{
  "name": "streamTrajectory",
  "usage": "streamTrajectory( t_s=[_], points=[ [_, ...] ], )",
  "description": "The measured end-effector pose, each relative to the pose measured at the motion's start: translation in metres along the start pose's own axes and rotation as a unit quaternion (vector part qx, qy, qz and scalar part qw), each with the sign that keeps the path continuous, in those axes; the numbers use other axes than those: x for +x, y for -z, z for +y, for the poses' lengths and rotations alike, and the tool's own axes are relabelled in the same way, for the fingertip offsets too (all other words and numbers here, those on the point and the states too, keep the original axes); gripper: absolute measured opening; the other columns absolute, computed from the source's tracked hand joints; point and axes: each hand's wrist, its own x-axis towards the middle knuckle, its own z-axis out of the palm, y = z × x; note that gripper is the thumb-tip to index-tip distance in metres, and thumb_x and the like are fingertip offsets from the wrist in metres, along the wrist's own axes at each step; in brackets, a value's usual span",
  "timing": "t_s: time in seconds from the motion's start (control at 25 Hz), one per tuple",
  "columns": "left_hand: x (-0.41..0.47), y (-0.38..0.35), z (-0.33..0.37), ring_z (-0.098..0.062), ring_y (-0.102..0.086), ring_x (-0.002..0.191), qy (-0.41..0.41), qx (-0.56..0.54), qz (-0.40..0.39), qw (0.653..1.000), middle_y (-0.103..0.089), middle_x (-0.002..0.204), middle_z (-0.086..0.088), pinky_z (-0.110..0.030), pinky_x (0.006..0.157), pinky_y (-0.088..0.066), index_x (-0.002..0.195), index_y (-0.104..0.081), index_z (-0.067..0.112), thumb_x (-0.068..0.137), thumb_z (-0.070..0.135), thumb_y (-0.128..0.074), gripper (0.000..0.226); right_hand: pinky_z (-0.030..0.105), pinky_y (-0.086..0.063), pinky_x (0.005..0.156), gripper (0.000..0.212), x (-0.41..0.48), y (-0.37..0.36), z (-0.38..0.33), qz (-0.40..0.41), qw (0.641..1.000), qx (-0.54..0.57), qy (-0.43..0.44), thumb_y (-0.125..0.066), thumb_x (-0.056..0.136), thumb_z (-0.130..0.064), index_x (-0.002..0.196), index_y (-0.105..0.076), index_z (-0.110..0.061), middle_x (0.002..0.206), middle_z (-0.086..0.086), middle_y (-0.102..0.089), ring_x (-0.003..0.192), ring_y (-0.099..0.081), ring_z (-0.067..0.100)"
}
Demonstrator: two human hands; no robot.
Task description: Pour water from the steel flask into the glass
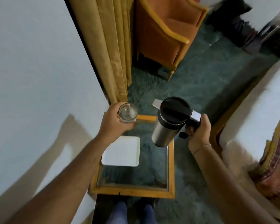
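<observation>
Between our hands, nothing is pouring yet: steel flask (pixel 166 125) hangs upright in the right hand (pixel 199 128), fingers wrapped on its handle, black lid seated. Left hand (pixel 115 122) is clamped round the glass (pixel 128 114), held level, well apart from the flask. Glass-topped surface (pixel 170 165) and white tray (pixel 121 151) sit below both hands. Risks, our read: tipping with the lid shut gives no flow or a sudden glug; the free-held glass can drift off the stream and spill on the carpet.
</observation>
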Motion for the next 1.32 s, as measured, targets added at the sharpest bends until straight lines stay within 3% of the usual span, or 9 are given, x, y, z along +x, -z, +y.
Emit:
streamTrajectory(
  t_s=[0.12,0.28,0.44,0.56,0.64,0.76,1.0,1.2,1.32],
  points=[
    [-0.007,-0.053,-0.082,0.009,-0.064,0.114,0.045,0.003,-0.024,0.999,-0.065,0.126,0.020,-0.003,0.090,-0.049,0.133,-0.060,0.038,0.076,0.029,-0.104,0.073,0.023,-0.029,0.042,0.030,0.032,0.007,0.104,0.026,0.999,0.017,-0.040,-0.041,0.087,-0.036,0.059,-0.044,-0.025,0.045,-0.008,-0.039,0.041,-0.031,0.008],
    [-0.020,-0.119,-0.183,-0.012,-0.059,0.120,0.134,0.027,-0.054,0.989,-0.062,0.135,0.011,-0.012,0.089,-0.048,0.142,-0.060,0.027,0.079,0.021,-0.102,0.076,0.024,-0.026,0.043,0.044,0.060,0.020,0.203,0.048,0.997,0.022,-0.059,-0.040,0.090,-0.028,0.046,-0.047,-0.030,0.045,-0.011,-0.040,0.042,-0.031,0.007],
    [-0.026,-0.157,-0.249,-0.015,-0.054,0.123,0.226,0.048,-0.035,0.972,-0.061,0.140,0.005,-0.036,0.101,-0.059,0.146,-0.056,0.029,0.083,0.018,-0.097,0.077,0.029,-0.023,0.047,0.026,0.078,0.027,0.253,0.073,0.996,0.022,-0.050,-0.043,0.087,-0.027,0.061,-0.041,-0.022,0.055,0.001,-0.036,0.047,-0.029,0.012],
    [-0.030,-0.176,-0.284,-0.015,-0.053,0.124,0.270,0.073,-0.008,0.960,-0.064,0.149,-0.006,-0.050,0.113,-0.058,0.147,-0.054,0.026,0.084,0.016,-0.097,0.077,0.029,-0.026,0.049,0.020,0.083,0.031,0.284,0.081,0.994,0.034,-0.058,-0.045,0.084,-0.029,0.067,-0.039,-0.019,0.057,0.003,-0.036,0.048,-0.031,0.014],
    [-0.033,-0.185,-0.297,-0.020,-0.058,0.126,0.267,0.082,0.003,0.960,-0.065,0.149,-0.008,-0.051,0.115,-0.057,0.145,-0.056,0.024,0.084,0.016,-0.097,0.075,0.029,-0.026,0.049,0.024,0.086,0.034,0.296,0.072,0.995,0.043,-0.046,-0.045,0.084,-0.027,0.061,-0.040,-0.021,0.053,0.000,-0.037,0.048,-0.029,0.014],
    [-0.032,-0.194,-0.307,-0.031,-0.063,0.135,0.247,0.092,0.003,0.965,-0.066,0.148,-0.009,-0.052,0.117,-0.056,0.144,-0.057,0.021,0.083,0.016,-0.098,0.073,0.032,-0.023,0.051,0.025,0.092,0.037,0.305,0.054,0.996,0.056,-0.043,-0.045,0.083,-0.023,0.060,-0.036,-0.020,0.061,0.007,-0.029,0.056,-0.017,0.028],
    [-0.036,-0.204,-0.325,-0.035,-0.063,0.138,0.212,0.106,-0.008,0.972,-0.065,0.150,-0.013,-0.055,0.121,-0.054,0.146,-0.058,0.015,0.087,0.017,-0.095,0.070,0.022,-0.036,0.046,0.042,0.100,0.044,0.317,0.027,0.995,0.086,-0.044,-0.040,0.091,-0.019,0.051,-0.048,-0.030,0.050,-0.012,-0.046,0.045,-0.038,0.008],
    [-0.040,-0.204,-0.331,-0.037,-0.062,0.140,0.201,0.110,-0.018,0.973,-0.064,0.152,-0.016,-0.057,0.121,-0.054,0.147,-0.056,0.010,0.091,0.018,-0.092,0.067,0.019,-0.042,0.049,0.018,0.096,0.050,0.318,0.061,0.996,0.033,-0.057,-0.047,0.082,-0.030,0.065,-0.048,-0.022,0.052,-0.016,-0.051,0.049,-0.049,0.003],
    [-0.040,-0.205,-0.328,-0.037,-0.062,0.137,0.183,0.129,-0.036,0.974,-0.063,0.151,-0.015,-0.060,0.119,-0.056,0.144,-0.057,0.012,0.091,0.020,-0.092,0.064,0.022,-0.039,0.052,0.025,0.096,0.064,0.319,0.036,0.998,0.008,-0.055,-0.044,0.084,-0.026,0.061,-0.054,-0.023,0.050,-0.019,-0.056,0.049,-0.052,-0.002]
  ],
)
